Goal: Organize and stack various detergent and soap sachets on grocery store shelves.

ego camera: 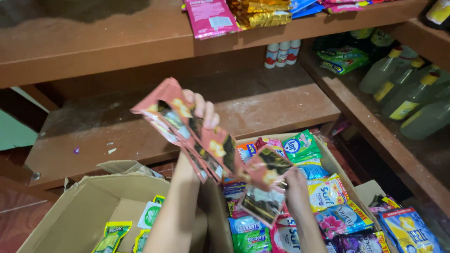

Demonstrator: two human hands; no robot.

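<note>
The left hand [199, 110] is clamped on the top of a strip of pink sachets [187, 131], lifting it above the full cardboard box [335, 164] so it hangs straight. The right hand [296, 187] pinches the strip's lower end [262, 192] just over that box, steadying it.

Dusty reddish-brown wooden shelves [262, 100] in two tiers, meeting a side shelf [375, 126] at right; red floor [18, 213] at lower left.

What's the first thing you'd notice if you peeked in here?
The strip of pinkish-red sachets in the middle, held up by the left hand while the right hand grips its lower end. Below them sits a cardboard box crammed with bright packets, and another box at lower left holds a few green ones. Pale bottles line the right shelf.
</note>
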